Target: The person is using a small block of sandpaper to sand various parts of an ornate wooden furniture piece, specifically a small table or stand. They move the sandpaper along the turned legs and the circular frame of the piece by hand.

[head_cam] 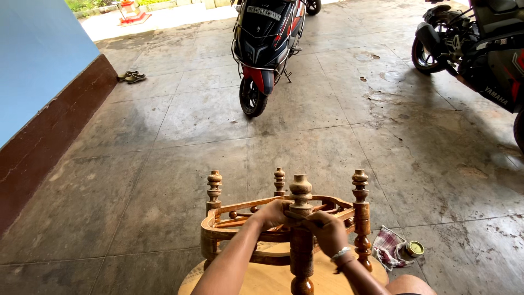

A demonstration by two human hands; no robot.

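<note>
Head view showed a small round tin [415,248] on the concrete floor [164,164], lid on, contents hidden, sitting on a checked cloth [388,248] just right of the wooden stool [284,235]. We saw the stool upside down right in front of us, seat at the bottom, four turned legs pointing up. Our left hand [270,213] and right hand [327,229] were both curled closed around the nearest leg [301,218], just under its knob, one on each side, fingers wrapped tight. A beaded bracelet [341,254] sat on the right wrist. Farther off we noted a black and red scooter [265,43], a motorcycle [475,49] at right, and sandals [131,76] by the blue wall [38,60].
</note>
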